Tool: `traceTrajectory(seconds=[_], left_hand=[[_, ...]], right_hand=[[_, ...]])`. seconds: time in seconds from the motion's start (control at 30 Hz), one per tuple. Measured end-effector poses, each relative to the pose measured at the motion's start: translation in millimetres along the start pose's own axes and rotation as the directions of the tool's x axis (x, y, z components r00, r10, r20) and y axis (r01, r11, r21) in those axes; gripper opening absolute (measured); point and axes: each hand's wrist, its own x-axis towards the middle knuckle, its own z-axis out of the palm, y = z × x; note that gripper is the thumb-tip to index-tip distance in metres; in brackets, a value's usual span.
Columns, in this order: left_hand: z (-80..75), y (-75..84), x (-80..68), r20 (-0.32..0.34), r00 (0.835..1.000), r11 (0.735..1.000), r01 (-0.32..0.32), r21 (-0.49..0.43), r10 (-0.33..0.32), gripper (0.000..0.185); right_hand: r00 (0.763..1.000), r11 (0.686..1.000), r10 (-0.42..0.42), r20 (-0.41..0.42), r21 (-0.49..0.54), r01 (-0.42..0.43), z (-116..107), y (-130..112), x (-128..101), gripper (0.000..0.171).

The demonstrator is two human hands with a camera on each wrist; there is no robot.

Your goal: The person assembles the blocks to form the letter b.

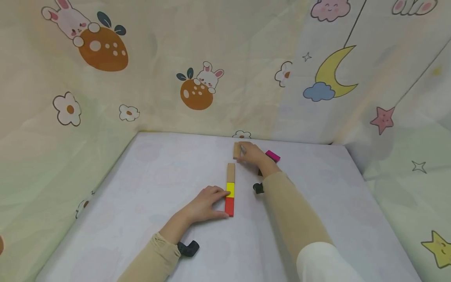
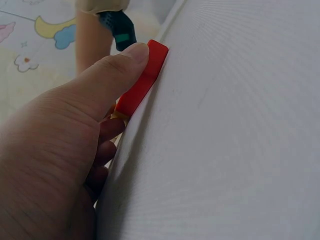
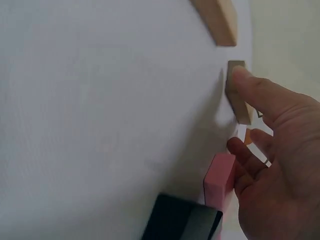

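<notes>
A wooden block [image 1: 230, 172], a yellow block [image 1: 230, 188] and a red block [image 1: 229, 206] lie end to end in a straight row on the white table. At the near end of the row, my left hand [image 1: 206, 203] holds the red block [image 2: 137, 92], thumb against its end and a fingertip on the yellow one. Beyond the row's far end, my right hand [image 1: 251, 152] pinches a second wooden block [image 1: 237, 150]. Its thumb lies on that block [image 3: 237, 92] in the right wrist view, and a gap separates it from the row's wooden block [image 3: 220, 22].
Right of my right hand lies a magenta block [image 1: 273, 156], with a dark block [image 3: 180, 220] close by it in the right wrist view. Patterned cloth walls [image 1: 158, 78] rise behind the table [image 1: 141, 188] and at both sides.
</notes>
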Motion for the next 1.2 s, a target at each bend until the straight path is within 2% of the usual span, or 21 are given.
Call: traceTrajectory(seconds=[0.2,0.43,0.77,1.2], left_hand=[[-2.9,1.8,-0.7,0.011,1.0,1.0,0.007,-0.004,-0.007,0.073],[-4.4,2.1,-1.9,0.002,1.0,1.0,0.007,0.002,-0.007,0.073],[-2.8,2.0,-0.5,-0.012,1.0,1.0,-0.013,0.003,0.013,0.072],[-1.9,-0.1,-0.7,-0.006,1.0,1.0,-0.009,0.001,0.009,0.071]], right_hand=[[0.999,0.995,0.027,0.041,-0.096,-0.023,0.7,-0.6,7.1,0.089],[0.999,0.999,0.034,0.032,-0.027,-0.033,1.7,-0.1,9.9,0.092],[1.0,0.996,0.008,0.016,-0.092,-0.006,2.7,1.9,11.6,0.087],[0.999,0.999,-0.021,0.042,-0.044,0.023,1.1,6.9,12.7,0.089]])
